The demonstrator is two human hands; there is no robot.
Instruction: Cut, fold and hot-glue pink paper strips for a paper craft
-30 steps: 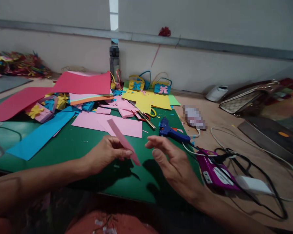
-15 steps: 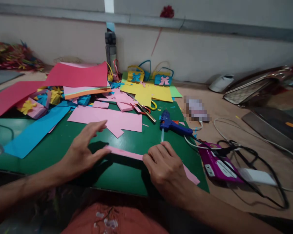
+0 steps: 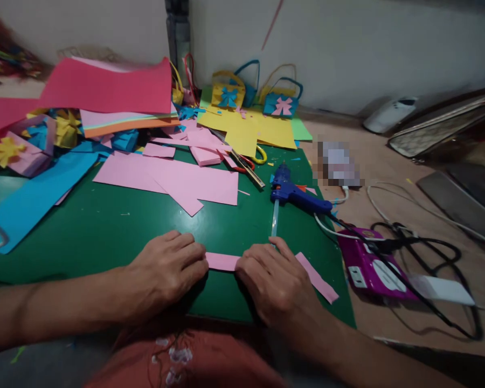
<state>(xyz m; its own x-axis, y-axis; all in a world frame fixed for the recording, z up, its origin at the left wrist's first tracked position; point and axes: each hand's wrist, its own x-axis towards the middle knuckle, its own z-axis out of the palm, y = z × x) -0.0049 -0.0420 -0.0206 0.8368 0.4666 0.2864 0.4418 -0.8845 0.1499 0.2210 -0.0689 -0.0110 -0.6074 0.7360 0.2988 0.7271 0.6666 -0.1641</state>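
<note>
A narrow pink paper strip point(image 3: 223, 262) stretches between my two hands, low over the green board point(image 3: 145, 215). My left hand point(image 3: 167, 267) is closed on the strip's left end, fingers bent over it. My right hand point(image 3: 272, 275) grips the strip further right, with its fingertips hidden beneath the knuckles. Beyond the right hand lies another pink piece point(image 3: 317, 277); whether it joins the strip is hidden. The blue glue gun point(image 3: 301, 196) rests just past my right hand, a clear glue stick poking from its back. A larger pink sheet point(image 3: 161, 175) lies ahead of my left hand.
Scissors point(image 3: 246, 167) lie beside yellow sheets point(image 3: 246, 129). Small paper bags with bows, one yellow point(image 3: 227, 91) and one blue point(image 3: 282, 104), stand at the back. Red sheets point(image 3: 109, 86) cover the left pile. Right: a purple power box point(image 3: 375, 264), cables, a pixelated item point(image 3: 339, 164).
My left hand has come down from an open pose and closed over the strip's left end, nearer my right hand. The view has tilted downward.
</note>
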